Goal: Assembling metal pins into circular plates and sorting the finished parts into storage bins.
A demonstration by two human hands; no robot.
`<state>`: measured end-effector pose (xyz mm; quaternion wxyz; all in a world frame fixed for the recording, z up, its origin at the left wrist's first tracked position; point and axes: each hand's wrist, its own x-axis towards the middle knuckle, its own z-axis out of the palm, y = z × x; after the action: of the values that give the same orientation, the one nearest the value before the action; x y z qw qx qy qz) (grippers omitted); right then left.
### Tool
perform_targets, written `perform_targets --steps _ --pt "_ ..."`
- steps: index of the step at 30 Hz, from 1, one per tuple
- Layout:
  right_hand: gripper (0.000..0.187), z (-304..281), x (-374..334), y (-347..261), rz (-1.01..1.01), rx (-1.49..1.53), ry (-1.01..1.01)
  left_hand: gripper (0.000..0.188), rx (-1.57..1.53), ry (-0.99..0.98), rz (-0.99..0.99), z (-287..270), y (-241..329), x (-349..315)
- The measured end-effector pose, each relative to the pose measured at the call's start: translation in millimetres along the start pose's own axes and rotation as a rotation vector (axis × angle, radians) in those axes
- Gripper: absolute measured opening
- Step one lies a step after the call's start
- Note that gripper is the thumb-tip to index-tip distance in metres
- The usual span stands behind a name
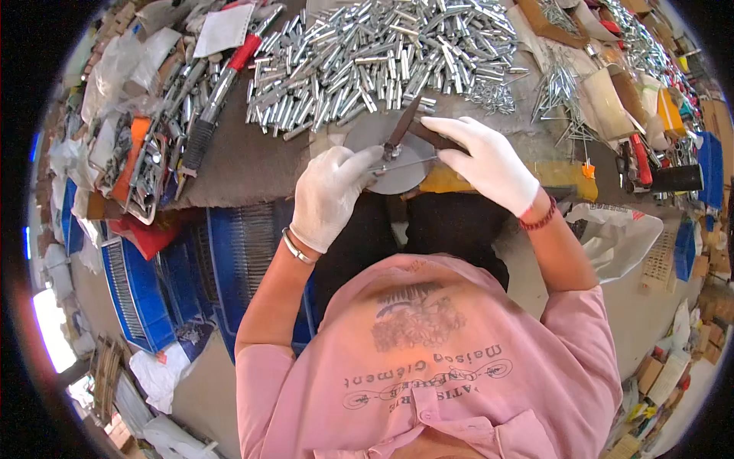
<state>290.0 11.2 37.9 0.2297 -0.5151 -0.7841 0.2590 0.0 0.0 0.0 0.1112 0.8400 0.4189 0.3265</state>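
Over a grey round disc at the near edge of the workbench, my two white-gloved hands work close together. My left hand pinches one end of a thin metal rod between thumb and fingers. The rod runs rightward to the thumb of my right hand. A tool with two dark arms, joined at a small metal part, stands over the disc. My right hand's fingers and thumb close around the right-hand arm, partly hiding it. How the rod meets the tool cannot be made out.
Behind my hands lies a broad heap of short silver metal tubes. Thin metal pins lie to its right. A red-and-black handled tool and an orange-handled one lie left. Blue crates stand below the bench, lower left.
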Motion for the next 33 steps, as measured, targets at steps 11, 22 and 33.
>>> perform_targets --steps 11,22,33 --pt "0.011 14.1 11.9 16.6 -0.219 -0.203 0.084 0.046 0.05 -0.068 0.165 -9.7 -1.2 17.5" --pt "0.009 15.3 -13.5 -18.8 -0.05 -0.075 -0.07 0.042 0.06 -0.098 0.141 -14.3 6.6 6.3" --pt "0.013 25.2 -7.5 -9.7 -0.235 -0.226 0.044 0.038 0.083 -0.119 0.119 -10.6 -0.9 6.7"
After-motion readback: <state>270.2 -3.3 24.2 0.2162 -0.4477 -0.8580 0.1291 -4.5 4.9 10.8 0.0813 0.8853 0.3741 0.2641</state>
